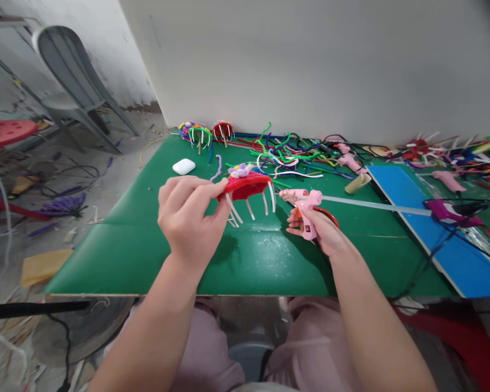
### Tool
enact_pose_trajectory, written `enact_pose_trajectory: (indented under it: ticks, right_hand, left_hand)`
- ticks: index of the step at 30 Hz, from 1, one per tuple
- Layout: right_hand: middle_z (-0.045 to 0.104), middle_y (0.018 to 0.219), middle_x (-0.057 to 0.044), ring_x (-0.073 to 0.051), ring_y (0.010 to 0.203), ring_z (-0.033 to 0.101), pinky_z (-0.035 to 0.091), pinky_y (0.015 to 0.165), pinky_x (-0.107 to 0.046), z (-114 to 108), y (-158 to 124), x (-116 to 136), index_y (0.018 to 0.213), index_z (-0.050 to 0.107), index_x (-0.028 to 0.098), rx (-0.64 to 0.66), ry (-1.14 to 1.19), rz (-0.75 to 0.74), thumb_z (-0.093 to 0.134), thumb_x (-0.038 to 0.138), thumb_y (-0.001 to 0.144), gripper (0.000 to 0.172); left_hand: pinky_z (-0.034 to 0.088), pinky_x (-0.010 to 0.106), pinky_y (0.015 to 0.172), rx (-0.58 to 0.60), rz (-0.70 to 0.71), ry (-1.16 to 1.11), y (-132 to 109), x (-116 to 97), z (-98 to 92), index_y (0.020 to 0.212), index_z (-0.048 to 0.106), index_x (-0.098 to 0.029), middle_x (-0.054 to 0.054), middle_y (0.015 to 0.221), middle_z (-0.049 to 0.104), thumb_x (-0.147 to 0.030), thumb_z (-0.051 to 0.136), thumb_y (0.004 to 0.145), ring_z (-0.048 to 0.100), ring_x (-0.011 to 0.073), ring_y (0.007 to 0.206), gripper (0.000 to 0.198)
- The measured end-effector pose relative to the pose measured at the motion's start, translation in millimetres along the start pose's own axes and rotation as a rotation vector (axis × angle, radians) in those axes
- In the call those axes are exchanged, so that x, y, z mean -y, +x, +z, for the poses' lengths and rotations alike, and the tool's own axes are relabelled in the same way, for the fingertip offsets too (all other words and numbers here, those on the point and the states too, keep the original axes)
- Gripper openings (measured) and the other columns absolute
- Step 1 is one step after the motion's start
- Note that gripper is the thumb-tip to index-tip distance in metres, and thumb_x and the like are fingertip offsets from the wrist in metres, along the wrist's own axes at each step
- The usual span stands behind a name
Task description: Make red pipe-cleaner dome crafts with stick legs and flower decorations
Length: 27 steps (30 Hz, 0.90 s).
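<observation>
My left hand pinches the left edge of a small red umbrella-shaped craft piece above the table. White strips hang from its rim, and a purple flower sits on top. In my right hand is a pink hot glue gun, its nozzle pointing left, just off the red piece's right side. A long translucent glue stick sticks out of its back. Something orange-red curves behind the gun; I cannot tell what it is.
On the green table lie several coloured pipe cleaners, a white case and a tan roll. Finished-looking umbrella shapes stand at the back left. A blue board and a purple glue gun lie right.
</observation>
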State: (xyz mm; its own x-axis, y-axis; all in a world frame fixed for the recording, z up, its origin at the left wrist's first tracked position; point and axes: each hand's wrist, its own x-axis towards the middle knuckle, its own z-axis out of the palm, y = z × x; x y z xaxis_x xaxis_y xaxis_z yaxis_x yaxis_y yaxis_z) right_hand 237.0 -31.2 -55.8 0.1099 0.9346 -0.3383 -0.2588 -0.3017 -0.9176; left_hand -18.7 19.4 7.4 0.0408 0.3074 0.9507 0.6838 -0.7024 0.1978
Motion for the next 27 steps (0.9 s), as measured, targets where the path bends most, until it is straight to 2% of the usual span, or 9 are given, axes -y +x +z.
enact_pose_trajectory:
  ticks: [5,10,15,17,19,21,23,25,27]
  right_hand:
    - [0.068,0.077,-0.005,-0.017,0.076,0.066,0.056,0.080,-0.037,-6.2,13.0,-1.1,0.080,0.062,0.018,-0.182,-0.010,-0.067,0.058,0.043,0.079,0.025]
    - [0.069,0.083,-0.006,-0.017,0.082,0.067,0.056,0.078,-0.034,-17.1,21.5,-1.0,0.079,0.060,0.019,-0.291,-0.016,-0.139,0.060,0.046,0.076,0.027]
    - [0.065,0.072,-0.001,-0.014,0.066,0.063,0.056,0.063,-0.029,-19.4,18.1,6.4,0.079,0.057,0.020,-0.401,-0.009,-0.212,0.060,0.050,0.074,0.030]
    - [0.063,0.074,-0.001,-0.012,0.059,0.059,0.051,0.054,-0.025,-11.6,8.1,12.0,0.081,0.057,0.020,-0.395,-0.017,-0.330,0.057,0.051,0.076,0.031]
    - [0.060,0.078,-0.001,-0.010,0.053,0.054,0.044,0.045,-0.023,-0.3,-7.1,16.4,0.083,0.056,0.020,-0.327,-0.072,-0.503,0.051,0.051,0.079,0.031]
    - [0.059,0.079,-0.002,-0.010,0.050,0.051,0.041,0.043,-0.024,11.2,-25.1,17.3,0.084,0.055,0.022,-0.278,-0.227,-0.638,0.045,0.053,0.081,0.033]
    - [0.056,0.066,-0.001,-0.013,0.047,0.050,0.040,0.042,-0.027,20.6,-42.3,13.9,0.080,0.055,0.023,-0.293,-0.464,-0.713,0.043,0.059,0.079,0.038]
    - [0.057,0.063,-0.002,-0.017,0.051,0.053,0.044,0.045,-0.031,28.1,-55.4,7.3,0.077,0.056,0.024,-0.292,-0.558,-0.742,0.057,0.060,0.068,0.037]
    - [0.062,0.068,-0.003,-0.020,0.058,0.059,0.047,0.052,-0.033,34.7,-62.7,0.0,0.081,0.058,0.025,-0.216,-0.738,-0.893,0.068,0.043,0.065,0.026]
  left_hand:
    - [0.046,0.033,0.064,-0.011,0.007,-0.035,-0.7,-1.7,1.6,0.080,0.064,-0.023,0.000,0.071,0.063,-0.011,0.069,0.066,0.057,0.0154,0.069,0.019]
    - [0.044,0.032,0.066,-0.020,0.006,-0.072,-1.7,-1.0,2.0,0.080,0.064,-0.023,0.000,0.071,0.063,-0.012,0.067,0.068,0.057,0.0158,0.070,0.017]
    - [0.043,0.032,0.067,0.028,0.000,-0.023,-4.9,0.2,3.6,0.082,0.064,-0.024,-0.001,0.072,0.062,-0.014,0.067,0.069,0.057,0.0156,0.072,0.017]
    - [0.042,0.032,0.067,0.030,0.017,-0.002,-6.0,-0.1,5.0,0.081,0.063,-0.024,-0.001,0.071,0.062,-0.014,0.067,0.069,0.057,0.0154,0.071,0.016]
    - [0.042,0.032,0.068,0.024,0.039,0.002,-6.7,-0.7,6.2,0.082,0.063,-0.025,-0.001,0.070,0.062,-0.013,0.067,0.069,0.057,0.0157,0.071,0.018]
    - [0.042,0.033,0.068,0.010,0.056,0.003,-7.2,-0.8,7.1,0.084,0.064,-0.025,0.000,0.071,0.063,-0.012,0.066,0.069,0.057,0.0164,0.073,0.020]
    - [0.042,0.033,0.069,-0.005,0.068,0.011,-7.6,-0.4,7.6,0.085,0.064,-0.025,0.000,0.071,0.064,-0.012,0.067,0.069,0.058,0.0169,0.073,0.021]
    - [0.041,0.033,0.069,-0.018,0.079,0.024,-8.1,0.6,7.5,0.085,0.064,-0.025,0.000,0.071,0.064,-0.013,0.068,0.068,0.058,0.0171,0.073,0.021]
    - [0.041,0.034,0.069,-0.023,0.090,0.032,-8.7,1.6,6.7,0.085,0.065,-0.026,0.000,0.071,0.064,-0.014,0.069,0.068,0.058,0.0173,0.073,0.021]
